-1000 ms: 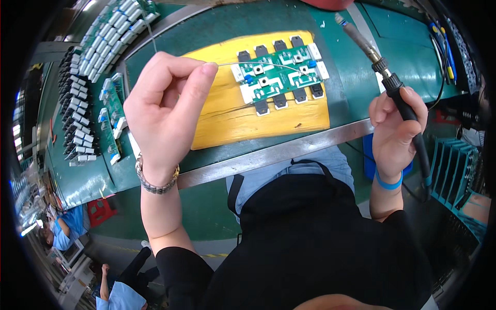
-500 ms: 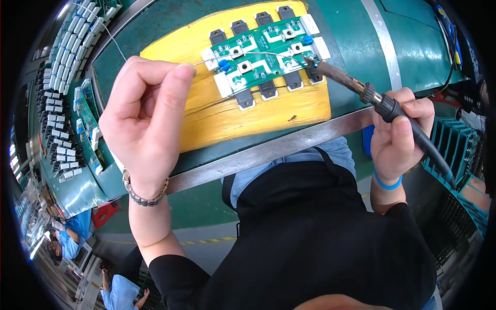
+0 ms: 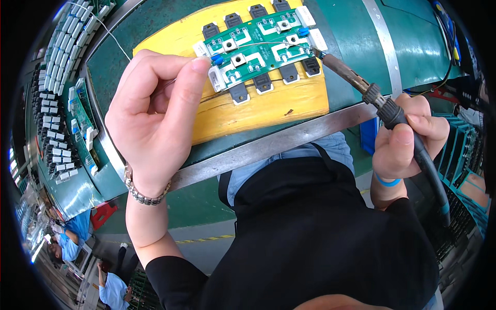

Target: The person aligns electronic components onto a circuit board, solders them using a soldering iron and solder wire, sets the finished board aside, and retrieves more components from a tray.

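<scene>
My left hand (image 3: 155, 116) pinches a thin solder wire (image 3: 250, 44) between thumb and forefinger, beside the left end of a green circuit board (image 3: 257, 37). The wire runs across the board to its right end. There it meets the tip of a soldering iron (image 3: 387, 109), or comes very near it. My right hand (image 3: 405, 142) grips the iron's dark handle, fingers wrapped round it. Black transistors (image 3: 238, 93) stick out along both long sides of the board. White blocks and blue round components (image 3: 304, 32) sit at its ends. Under it lies a yellow wooden block (image 3: 258, 111).
A metal strip (image 3: 279, 144) edges the green-topped bench in front of me. Rows of white and black components (image 3: 57, 129) stand at the left, beside another circuit board (image 3: 82, 121). A teal rack (image 3: 457, 155) is at the right. Other people in blue (image 3: 113, 290) are at lower left.
My left hand has moved right, closer to the board, leaving less wire between its fingers and the iron tip. My right hand has shifted slightly right and down with the iron.
</scene>
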Demonstrator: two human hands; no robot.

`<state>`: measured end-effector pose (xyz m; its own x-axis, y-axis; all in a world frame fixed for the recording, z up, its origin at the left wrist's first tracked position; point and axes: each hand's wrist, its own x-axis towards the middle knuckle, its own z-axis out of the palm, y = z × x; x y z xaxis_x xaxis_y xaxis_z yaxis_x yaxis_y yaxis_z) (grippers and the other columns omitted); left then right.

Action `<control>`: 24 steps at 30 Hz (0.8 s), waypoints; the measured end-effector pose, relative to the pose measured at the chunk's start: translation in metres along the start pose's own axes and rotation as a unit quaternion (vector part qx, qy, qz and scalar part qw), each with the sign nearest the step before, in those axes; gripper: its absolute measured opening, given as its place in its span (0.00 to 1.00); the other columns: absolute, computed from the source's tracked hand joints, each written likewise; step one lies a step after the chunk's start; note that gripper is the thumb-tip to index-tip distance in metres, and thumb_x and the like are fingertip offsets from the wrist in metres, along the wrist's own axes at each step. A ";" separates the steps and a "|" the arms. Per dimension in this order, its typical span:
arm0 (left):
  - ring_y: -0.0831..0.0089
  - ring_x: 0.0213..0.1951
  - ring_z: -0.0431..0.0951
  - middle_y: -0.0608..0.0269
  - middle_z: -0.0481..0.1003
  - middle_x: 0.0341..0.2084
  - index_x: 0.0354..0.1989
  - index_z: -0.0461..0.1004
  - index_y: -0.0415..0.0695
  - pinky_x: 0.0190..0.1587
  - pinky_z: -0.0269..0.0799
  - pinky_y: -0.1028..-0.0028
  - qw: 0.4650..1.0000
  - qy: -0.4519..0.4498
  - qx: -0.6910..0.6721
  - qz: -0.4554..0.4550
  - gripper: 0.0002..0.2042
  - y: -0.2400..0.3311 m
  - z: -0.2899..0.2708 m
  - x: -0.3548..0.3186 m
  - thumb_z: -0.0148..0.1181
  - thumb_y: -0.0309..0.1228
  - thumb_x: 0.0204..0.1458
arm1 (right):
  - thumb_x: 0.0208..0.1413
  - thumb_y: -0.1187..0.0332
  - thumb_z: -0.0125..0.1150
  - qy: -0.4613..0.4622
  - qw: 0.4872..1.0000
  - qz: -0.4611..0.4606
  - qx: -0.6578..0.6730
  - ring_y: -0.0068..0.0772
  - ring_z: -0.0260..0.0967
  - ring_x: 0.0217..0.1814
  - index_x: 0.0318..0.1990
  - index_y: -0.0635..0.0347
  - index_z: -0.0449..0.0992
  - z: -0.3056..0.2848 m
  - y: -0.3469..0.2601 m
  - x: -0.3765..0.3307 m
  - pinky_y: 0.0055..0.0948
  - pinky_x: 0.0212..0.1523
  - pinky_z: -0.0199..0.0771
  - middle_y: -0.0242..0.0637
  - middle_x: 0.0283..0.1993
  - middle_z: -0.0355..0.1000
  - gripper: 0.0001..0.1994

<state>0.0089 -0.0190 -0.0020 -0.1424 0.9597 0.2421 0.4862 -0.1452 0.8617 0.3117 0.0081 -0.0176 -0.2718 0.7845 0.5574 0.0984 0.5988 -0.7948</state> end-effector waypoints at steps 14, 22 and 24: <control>0.92 0.21 0.56 0.76 0.68 0.23 0.28 0.77 0.38 0.23 0.49 0.87 1.000 -0.005 -0.012 0.016 0.04 -0.005 0.005 0.001 0.67 0.22 0.52 | 0.59 0.68 0.59 0.000 0.999 0.000 -0.039 0.22 0.55 0.25 0.42 0.58 0.63 0.011 -0.005 0.004 0.26 0.27 0.58 0.35 0.27 0.63 0.11; 0.89 0.20 0.56 0.75 0.69 0.21 0.27 0.77 0.40 0.22 0.50 0.84 0.998 0.002 0.042 0.056 0.04 -0.003 0.005 0.002 0.68 0.22 0.49 | 0.60 0.66 0.59 0.008 0.998 -0.003 -0.054 0.21 0.54 0.24 0.43 0.58 0.64 0.013 -0.005 0.003 0.24 0.25 0.57 0.33 0.25 0.62 0.11; 0.88 0.20 0.57 0.74 0.69 0.20 0.27 0.78 0.40 0.22 0.50 0.84 0.997 0.005 0.053 0.061 0.04 -0.001 0.005 0.002 0.69 0.21 0.49 | 0.60 0.66 0.59 0.004 0.998 -0.004 -0.055 0.20 0.54 0.24 0.43 0.58 0.64 0.012 -0.005 0.003 0.24 0.25 0.56 0.33 0.25 0.63 0.11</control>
<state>0.0124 -0.0160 -0.0049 -0.0857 0.9340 0.3467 0.5891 -0.2331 0.7737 0.2986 0.0050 -0.0151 -0.2659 0.7806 0.5656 0.2002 0.6186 -0.7597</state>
